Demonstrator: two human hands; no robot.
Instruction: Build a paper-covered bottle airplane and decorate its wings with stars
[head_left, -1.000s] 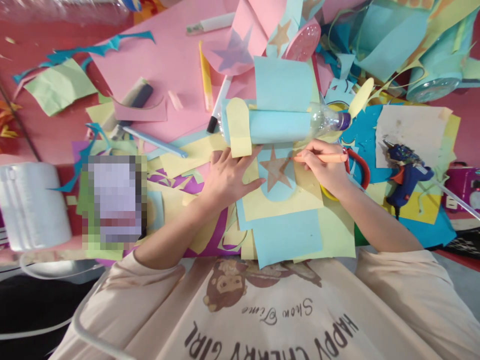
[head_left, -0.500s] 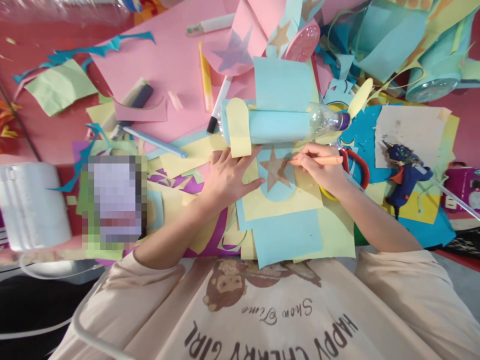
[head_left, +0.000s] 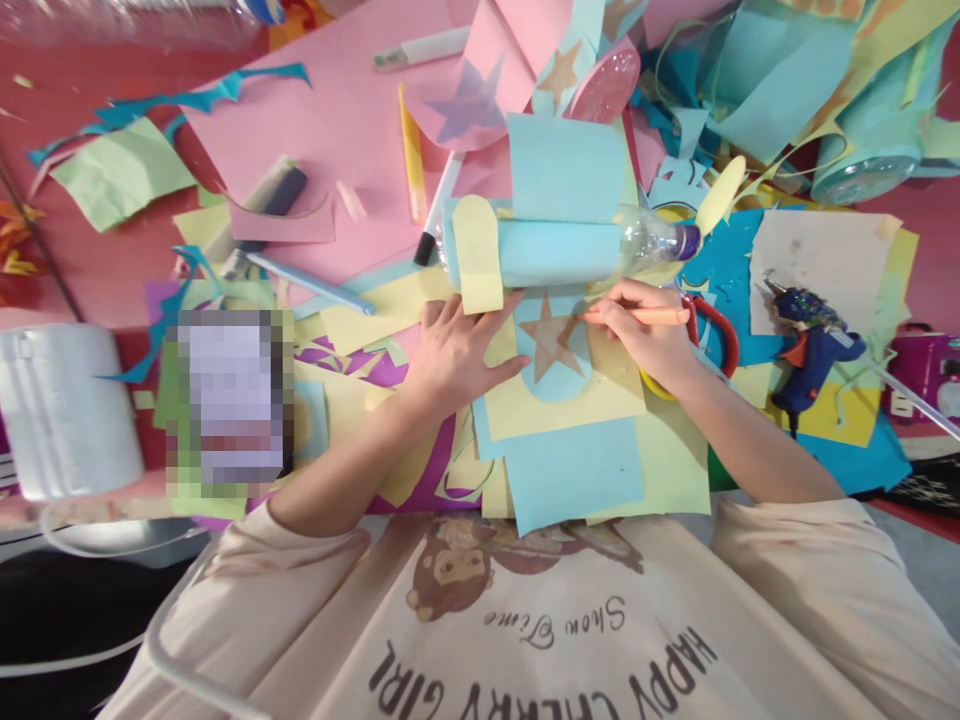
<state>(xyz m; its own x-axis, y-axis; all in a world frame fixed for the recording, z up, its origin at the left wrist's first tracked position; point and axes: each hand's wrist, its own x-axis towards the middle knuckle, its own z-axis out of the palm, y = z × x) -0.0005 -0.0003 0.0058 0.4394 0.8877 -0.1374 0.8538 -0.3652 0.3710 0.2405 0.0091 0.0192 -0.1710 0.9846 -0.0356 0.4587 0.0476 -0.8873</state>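
Note:
An orange marker (head_left: pixel 651 316) is pinched in my right hand (head_left: pixel 637 325), its tip at the right side of a brown star (head_left: pixel 551 340). The star is coloured on a light blue, round-bottomed paper piece (head_left: pixel 553 386) that lies on pale yellow paper (head_left: pixel 607 395). My left hand (head_left: pixel 461 350) rests flat with fingers spread, at the left edge of the blue piece. Just beyond both hands a plastic bottle (head_left: pixel 649 240) wrapped in light blue paper lies on its side, purple cap to the right. A pale yellow strip (head_left: pixel 478 250) stands across its left end.
Red-handled scissors (head_left: pixel 724 335) lie right of my right hand, partly hidden. Farther right is a blue glue gun (head_left: pixel 814 360). A blurred-out phone (head_left: pixel 231 400) and a white case (head_left: pixel 71 410) sit at left. Markers, including a yellow one (head_left: pixel 411 155), and paper scraps lie beyond.
My right hand and the orange marker have shifted very slightly; the marker tip stays near the star's right arm. My left hand, the paper and the bottle look unmoved.

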